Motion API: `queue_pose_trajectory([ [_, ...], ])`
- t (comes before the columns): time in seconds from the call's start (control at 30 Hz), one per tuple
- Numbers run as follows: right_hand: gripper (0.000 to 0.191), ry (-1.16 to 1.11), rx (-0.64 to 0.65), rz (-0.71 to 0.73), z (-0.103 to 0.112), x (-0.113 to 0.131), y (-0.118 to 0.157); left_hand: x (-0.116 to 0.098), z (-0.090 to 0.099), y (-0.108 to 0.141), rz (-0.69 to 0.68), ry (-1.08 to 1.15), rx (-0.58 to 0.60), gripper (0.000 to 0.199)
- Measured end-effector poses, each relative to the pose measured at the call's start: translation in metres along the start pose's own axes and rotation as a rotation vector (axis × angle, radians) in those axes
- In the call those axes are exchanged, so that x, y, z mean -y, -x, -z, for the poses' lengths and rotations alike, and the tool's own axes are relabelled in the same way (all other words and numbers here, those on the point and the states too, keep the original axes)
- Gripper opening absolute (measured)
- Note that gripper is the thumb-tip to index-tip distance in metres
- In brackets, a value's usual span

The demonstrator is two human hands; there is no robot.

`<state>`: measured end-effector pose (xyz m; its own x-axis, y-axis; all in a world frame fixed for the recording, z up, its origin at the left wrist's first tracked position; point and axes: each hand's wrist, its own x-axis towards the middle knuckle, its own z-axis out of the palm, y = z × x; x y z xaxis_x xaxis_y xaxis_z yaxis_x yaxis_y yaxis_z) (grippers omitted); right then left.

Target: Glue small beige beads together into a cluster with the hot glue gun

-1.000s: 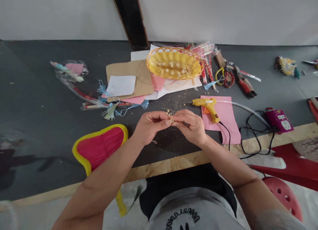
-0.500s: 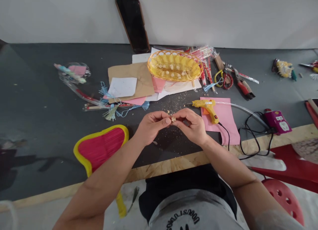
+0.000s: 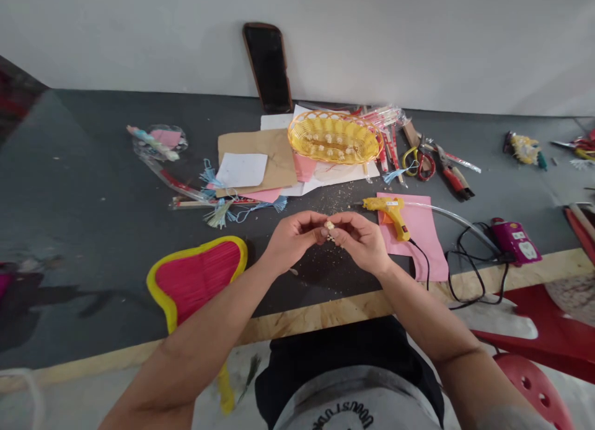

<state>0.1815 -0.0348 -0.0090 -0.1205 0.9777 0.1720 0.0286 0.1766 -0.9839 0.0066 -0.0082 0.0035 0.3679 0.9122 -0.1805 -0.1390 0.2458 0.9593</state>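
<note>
A small pale, crumbly piece (image 3: 330, 225) is pinched between the fingertips of my left hand (image 3: 297, 239) and my right hand (image 3: 361, 239), which meet over the dark table. Pale crumbs lie scattered beneath and around the hands. Beyond them a yellow woven basket (image 3: 334, 123) holds several small pale pieces. To the right of my right hand, a yellow glue gun (image 3: 393, 214) rests on pink paper (image 3: 427, 241).
A pink fan-like object with yellow trim (image 3: 198, 278) lies left. Behind are brown paper (image 3: 279, 157), blue tassels (image 3: 279, 204), scissors (image 3: 424, 163), pliers (image 3: 453, 179) and a phone (image 3: 268, 67) leaning on the wall. A purple box (image 3: 518, 243) with black cable sits right.
The view has shifted, so the table items appear lower. Both hands still hold the small piece, which now sits turned differently and higher between the fingertips.
</note>
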Motion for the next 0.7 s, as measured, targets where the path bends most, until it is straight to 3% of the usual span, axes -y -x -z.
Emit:
queue_pose_trajectory([
  [0.17,0.014,0.155,-0.030,0.182,-0.001,0.008,0.000,0.000,0.002,-0.002,-0.072,-0.028,-0.087,0.033],
  [0.3,0.013,0.180,-0.005,0.154,0.007,0.039,0.007,0.000,0.003,-0.005,-0.075,0.073,-0.164,0.031],
  [0.4,0.010,0.341,0.060,0.176,0.028,0.065,-0.003,-0.001,0.004,-0.007,-0.065,0.095,-0.197,0.030],
  [0.53,0.009,0.559,-0.016,0.251,0.069,0.074,-0.057,-0.002,0.004,-0.006,-0.061,0.056,-0.206,0.029],
  [0.63,0.010,0.668,-0.077,0.186,0.092,0.061,-0.110,-0.002,0.004,-0.005,-0.059,0.027,-0.204,0.029],
  [0.7,0.013,0.718,-0.052,0.125,0.099,0.048,-0.142,-0.002,0.004,-0.005,-0.049,0.018,-0.204,0.028],
])
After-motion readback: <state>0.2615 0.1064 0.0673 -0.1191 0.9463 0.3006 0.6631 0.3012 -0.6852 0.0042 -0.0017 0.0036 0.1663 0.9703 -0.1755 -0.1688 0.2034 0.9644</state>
